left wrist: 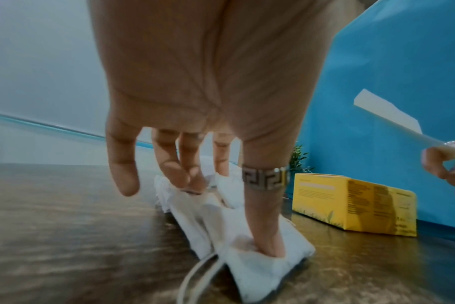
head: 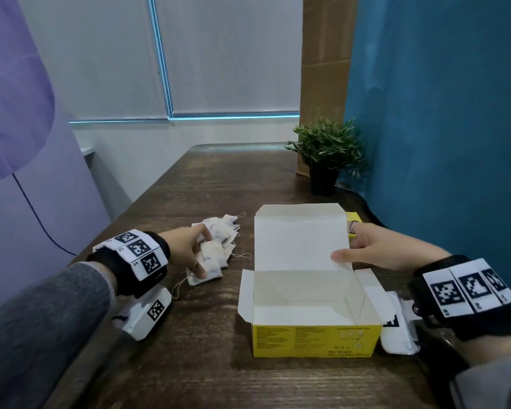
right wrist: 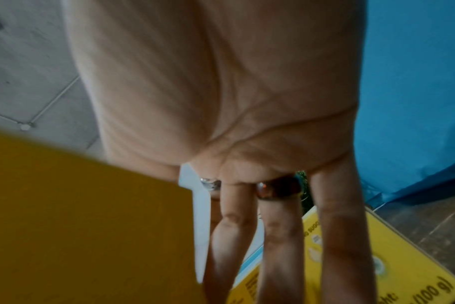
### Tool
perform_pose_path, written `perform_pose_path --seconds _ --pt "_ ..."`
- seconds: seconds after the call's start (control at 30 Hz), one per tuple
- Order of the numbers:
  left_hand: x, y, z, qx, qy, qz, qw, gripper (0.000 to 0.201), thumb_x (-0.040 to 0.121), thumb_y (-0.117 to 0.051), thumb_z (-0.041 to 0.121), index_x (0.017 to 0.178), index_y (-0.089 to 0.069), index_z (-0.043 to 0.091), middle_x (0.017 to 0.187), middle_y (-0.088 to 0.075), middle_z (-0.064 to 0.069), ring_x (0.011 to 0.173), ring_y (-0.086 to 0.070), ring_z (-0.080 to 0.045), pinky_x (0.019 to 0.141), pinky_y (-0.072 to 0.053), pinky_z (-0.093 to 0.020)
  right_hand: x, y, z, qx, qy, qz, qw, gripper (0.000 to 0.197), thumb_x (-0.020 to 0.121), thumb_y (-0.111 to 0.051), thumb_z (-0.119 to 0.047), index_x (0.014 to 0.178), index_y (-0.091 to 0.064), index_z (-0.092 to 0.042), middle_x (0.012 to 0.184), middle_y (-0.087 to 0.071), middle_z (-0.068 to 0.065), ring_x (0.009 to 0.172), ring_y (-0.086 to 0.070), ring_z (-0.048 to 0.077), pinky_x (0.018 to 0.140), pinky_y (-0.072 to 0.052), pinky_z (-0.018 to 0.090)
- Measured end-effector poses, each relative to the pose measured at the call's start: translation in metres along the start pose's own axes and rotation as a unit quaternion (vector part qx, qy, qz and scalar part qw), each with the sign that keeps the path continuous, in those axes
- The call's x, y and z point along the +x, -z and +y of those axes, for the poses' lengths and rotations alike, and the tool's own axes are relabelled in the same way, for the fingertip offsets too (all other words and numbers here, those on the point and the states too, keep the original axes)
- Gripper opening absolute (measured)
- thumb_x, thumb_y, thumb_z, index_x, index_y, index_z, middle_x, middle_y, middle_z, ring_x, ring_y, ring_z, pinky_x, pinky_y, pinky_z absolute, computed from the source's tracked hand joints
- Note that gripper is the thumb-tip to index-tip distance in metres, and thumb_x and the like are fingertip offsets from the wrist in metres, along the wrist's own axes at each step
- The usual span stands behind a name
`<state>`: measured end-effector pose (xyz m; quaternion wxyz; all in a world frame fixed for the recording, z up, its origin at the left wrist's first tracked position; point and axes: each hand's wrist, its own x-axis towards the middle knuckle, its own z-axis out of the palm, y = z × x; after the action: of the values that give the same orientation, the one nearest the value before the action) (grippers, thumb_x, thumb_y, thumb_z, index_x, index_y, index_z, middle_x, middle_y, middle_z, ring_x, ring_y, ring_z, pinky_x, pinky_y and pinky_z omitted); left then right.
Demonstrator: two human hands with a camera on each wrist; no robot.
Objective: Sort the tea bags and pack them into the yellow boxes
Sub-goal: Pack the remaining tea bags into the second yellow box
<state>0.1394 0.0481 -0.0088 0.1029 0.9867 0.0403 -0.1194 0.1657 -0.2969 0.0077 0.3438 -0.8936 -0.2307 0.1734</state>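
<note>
An open yellow box stands mid-table with a bare white inside. Its lid is raised; my right hand pinches the lid's right edge, thumb on the white inner face and fingers behind. The right wrist view shows the lid's yellow outer face. A pile of white tea bags with strings lies left of the box. My left hand grips several of them, its thumb pressed into a bag. A second, closed yellow box sits behind the lid.
A small potted plant stands at the back right of the dark wooden table. A blue partition runs along the right side, close to both boxes. A purple panel borders the left.
</note>
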Motion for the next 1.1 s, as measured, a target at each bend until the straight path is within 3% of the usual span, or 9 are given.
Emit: perform_pose_path --seconds 0.2,0.33,0.47,0.53,0.6,0.7,0.87,1.0,1.1 --pt "0.002 0.000 0.001 -0.008 -0.024 -0.002 1.000 0.053 0.062 -0.085 0.026 0.098 -0.046 0.025 0.101 -0.053 0.004 0.085 -0.049 -0.014 0.063 -0.039 -0.020 -0.003 -0.003 -0.002 0.003 -0.002 0.002 1.000 0.044 0.086 -0.064 -0.036 0.124 -0.047 -0.022 0.105 -0.073 0.001 0.106 -0.065 0.027 0.100 -0.044 0.048" --pt "0.002 0.000 -0.002 -0.034 -0.037 -0.010 0.999 0.053 0.063 -0.084 0.024 0.103 -0.049 0.028 0.094 -0.056 0.003 0.085 -0.053 -0.015 0.073 -0.044 -0.026 -0.003 -0.004 -0.001 0.012 -0.002 -0.007 1.000 0.043 0.086 -0.063 -0.036 0.124 -0.047 -0.024 0.106 -0.073 0.001 0.105 -0.066 0.025 0.101 -0.045 0.047" --pt "0.003 -0.004 -0.008 -0.082 -0.087 -0.011 0.993 0.028 0.067 -0.082 0.023 0.076 -0.056 0.031 0.072 -0.055 0.005 0.062 -0.047 -0.009 0.060 -0.039 -0.021 0.004 -0.002 0.008 -0.003 0.005 -0.001 1.000 0.086 0.051 -0.064 -0.081 0.120 -0.047 -0.034 0.108 -0.071 0.011 0.109 -0.058 0.040 0.098 -0.042 0.058" --pt "0.003 -0.006 -0.012 -0.112 -0.094 -0.008 0.989 0.022 0.069 -0.081 0.025 0.074 -0.059 0.027 0.072 -0.058 0.004 0.064 -0.049 -0.010 0.063 -0.039 -0.022 0.007 -0.003 0.012 -0.004 0.010 -0.003 1.000 0.093 0.043 -0.061 -0.087 0.119 -0.048 -0.035 0.109 -0.070 0.013 0.109 -0.056 0.044 0.097 -0.042 0.060" --pt "0.002 -0.006 -0.017 -0.156 -0.092 -0.007 0.983 0.019 0.070 -0.080 0.024 0.073 -0.061 0.022 0.073 -0.062 0.000 0.065 -0.050 -0.013 0.066 -0.040 -0.025 0.005 -0.003 0.010 -0.002 0.009 -0.004 1.000 0.083 0.052 -0.064 -0.081 0.120 -0.048 -0.036 0.109 -0.071 0.011 0.109 -0.057 0.043 0.097 -0.042 0.060" --pt "-0.008 0.004 -0.020 -0.257 -0.076 -0.011 0.963 0.030 0.059 -0.085 0.032 0.076 -0.068 0.014 0.079 -0.068 -0.012 0.070 -0.056 -0.021 0.069 -0.043 -0.029 0.000 -0.004 0.007 0.014 0.011 -0.007 1.000 0.049 0.082 -0.065 -0.045 0.124 -0.048 -0.028 0.110 -0.072 -0.003 0.107 -0.065 0.025 0.102 -0.043 0.050" --pt "-0.029 0.044 0.000 -0.432 -0.145 0.011 0.890 0.064 0.028 -0.092 0.046 0.077 -0.069 0.013 0.072 -0.067 -0.007 0.055 -0.062 -0.010 0.049 -0.051 -0.017 -0.004 -0.003 0.003 0.010 0.019 -0.007 1.000 0.037 0.090 -0.059 -0.032 0.125 -0.049 -0.025 0.109 -0.072 -0.008 0.105 -0.067 0.013 0.104 -0.043 0.038" --pt "-0.044 0.062 0.054 -0.466 -0.208 -0.054 0.858 0.060 0.043 -0.091 0.035 0.092 -0.068 0.009 0.087 -0.072 -0.005 0.069 -0.067 -0.014 0.062 -0.057 -0.022 -0.009 -0.003 -0.001 0.038 0.023 -0.001 0.999 0.031 0.091 -0.059 -0.021 0.122 -0.056 -0.019 0.108 -0.072 -0.007 0.102 -0.067 0.011 0.092 -0.050 0.020" --pt "-0.053 0.046 0.107 -0.348 -0.209 -0.132 0.904 0.018 0.071 -0.075 0.022 0.086 -0.067 0.018 0.077 -0.070 0.001 0.065 -0.059 -0.019 0.061 -0.050 -0.029 -0.010 -0.003 0.000 0.058 0.021 0.004 0.998 0.027 0.090 -0.061 -0.017 0.117 -0.060 -0.014 0.112 -0.071 0.005 0.106 -0.066 0.022 0.096 -0.050 0.036"
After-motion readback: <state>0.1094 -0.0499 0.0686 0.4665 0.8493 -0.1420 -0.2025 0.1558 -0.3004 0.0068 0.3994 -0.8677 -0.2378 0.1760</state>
